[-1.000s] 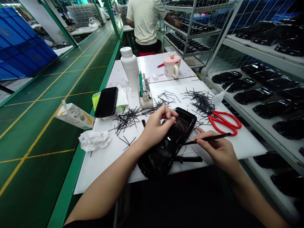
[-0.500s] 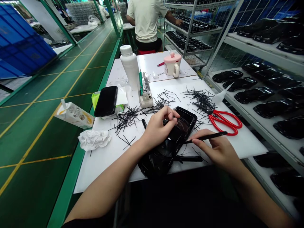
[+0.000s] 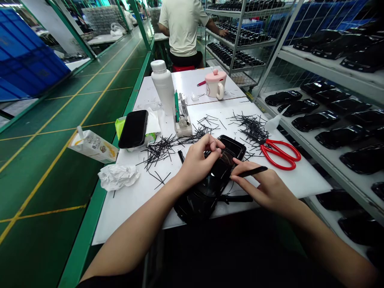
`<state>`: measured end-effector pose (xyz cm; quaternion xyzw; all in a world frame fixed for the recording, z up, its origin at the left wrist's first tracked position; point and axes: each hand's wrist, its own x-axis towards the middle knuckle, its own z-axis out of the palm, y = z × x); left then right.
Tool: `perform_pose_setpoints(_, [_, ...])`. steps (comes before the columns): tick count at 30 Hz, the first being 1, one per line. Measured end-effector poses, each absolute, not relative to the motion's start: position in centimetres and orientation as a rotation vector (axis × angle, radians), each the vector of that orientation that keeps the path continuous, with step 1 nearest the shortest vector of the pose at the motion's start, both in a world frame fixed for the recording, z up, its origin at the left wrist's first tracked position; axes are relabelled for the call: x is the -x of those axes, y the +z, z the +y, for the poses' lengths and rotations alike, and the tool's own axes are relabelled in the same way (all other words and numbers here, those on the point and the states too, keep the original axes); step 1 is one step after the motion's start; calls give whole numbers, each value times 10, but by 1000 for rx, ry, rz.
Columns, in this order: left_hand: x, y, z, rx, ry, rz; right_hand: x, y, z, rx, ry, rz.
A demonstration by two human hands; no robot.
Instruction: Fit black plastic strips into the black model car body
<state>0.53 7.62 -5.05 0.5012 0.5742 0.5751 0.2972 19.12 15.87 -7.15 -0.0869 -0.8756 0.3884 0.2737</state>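
Observation:
A glossy black model car body (image 3: 199, 196) lies tilted across the front of the white table (image 3: 126, 218). My left hand (image 3: 201, 156) rests over it, thumb and forefinger pinched together; what they hold, if anything, is too small to make out. My right hand (image 3: 260, 184) grips a slim black pen-shaped tool (image 3: 255, 171), its thick end pointing right. The tool's front end is hidden by my fingertips, which are at the car's right side. Below that hand lies another long black piece (image 3: 237, 199), touching or close to the car.
Thin black strips (image 3: 160, 151) lie in piles behind the car, with red-handled scissors (image 3: 280, 154) to the right. Farther back are a white bottle (image 3: 163, 86), a tool holder (image 3: 183, 130), a phone (image 3: 133, 128) and a lidded mug (image 3: 214, 88). Racks of black car bodies (image 3: 315, 120) flank the right.
My right hand has moved left and slightly up with the black tool, closer to my left hand and the car. My left hand keeps its pinch over the car.

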Motion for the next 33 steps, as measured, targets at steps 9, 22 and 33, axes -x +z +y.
perform_pose_setpoints(9, [-5,-49,75,-1354,1527,1531,-203,-82,166,373,1238,-2162])
perform_pose_setpoints(22, [-4,-50,76,-1357,1526,1510,-202,-88,163,357,1213,-2241])
perform_pose_setpoints(33, [-4,-50,76,-1353,1522,1518,-201,-90,164,343,1170,-2236])
